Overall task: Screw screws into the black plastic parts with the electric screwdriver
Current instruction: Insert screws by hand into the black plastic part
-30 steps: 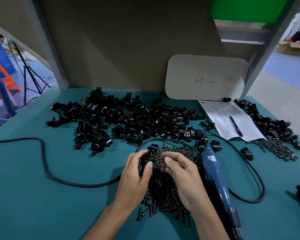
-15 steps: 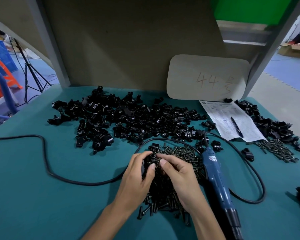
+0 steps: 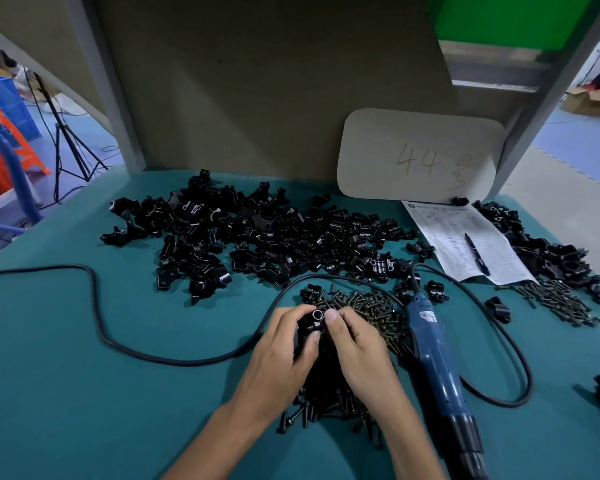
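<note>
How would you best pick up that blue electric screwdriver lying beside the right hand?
Grip the blue barrel of the electric screwdriver around its middle, from above, with the right hand next to it, once it lets go of the black plastic part. It lies flat, its cord leaves the far end and loops on its right, so probably approach from the left.

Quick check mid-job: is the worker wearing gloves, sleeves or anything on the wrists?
No. The left hand and right hand are bare, with no gloves or rings. The forearms are uncovered down to the frame edge: no sleeves, watch or wrist strap in view.
</note>
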Demonstrator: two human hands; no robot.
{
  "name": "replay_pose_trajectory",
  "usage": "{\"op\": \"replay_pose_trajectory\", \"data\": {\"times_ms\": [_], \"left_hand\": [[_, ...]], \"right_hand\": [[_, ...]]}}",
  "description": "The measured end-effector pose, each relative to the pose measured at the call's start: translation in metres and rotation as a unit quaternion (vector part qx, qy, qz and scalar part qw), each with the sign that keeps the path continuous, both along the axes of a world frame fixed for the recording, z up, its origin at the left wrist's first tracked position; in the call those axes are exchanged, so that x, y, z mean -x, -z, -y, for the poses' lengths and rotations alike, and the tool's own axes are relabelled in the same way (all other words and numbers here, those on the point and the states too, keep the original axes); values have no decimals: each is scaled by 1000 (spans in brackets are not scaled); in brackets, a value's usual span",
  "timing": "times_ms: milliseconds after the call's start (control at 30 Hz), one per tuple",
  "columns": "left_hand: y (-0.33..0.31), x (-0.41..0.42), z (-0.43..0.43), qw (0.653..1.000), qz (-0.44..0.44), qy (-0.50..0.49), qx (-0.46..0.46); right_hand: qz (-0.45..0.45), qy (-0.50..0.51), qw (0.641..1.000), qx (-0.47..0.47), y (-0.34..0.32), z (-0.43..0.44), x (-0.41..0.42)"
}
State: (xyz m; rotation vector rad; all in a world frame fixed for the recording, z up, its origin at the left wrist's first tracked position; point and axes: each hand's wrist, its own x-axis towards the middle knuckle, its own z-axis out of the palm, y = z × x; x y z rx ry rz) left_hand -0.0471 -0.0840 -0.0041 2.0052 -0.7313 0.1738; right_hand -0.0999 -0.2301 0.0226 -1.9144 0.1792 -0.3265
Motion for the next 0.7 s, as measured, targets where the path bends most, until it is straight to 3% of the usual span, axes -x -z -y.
{"op": "replay_pose_trajectory", "data": {"times_ms": [167,367,433,533,600,700], "left_hand": [[1,0,-1,1000,-8,0,-4],[2,-1,-1,1000,-10,-6,-10],[3,-2,-2,1000,-12,-7,-7],[5,-2,-2,1000,-18,-3,-1],[5,-1,-3,1000,-16,-3,-2],[2,0,-3,1000,-16,-1,-11]], "right_hand": [[-11,-4,1000,29,-1,2,1],[-59,63,987,133,-23,9,18],[-92,139,956,242,-29,33,36],[-239,191,876,374,-36,71,68],[-310,171,868,347,-37,82,78],[-306,173,887,298,-33,91,83]]}}
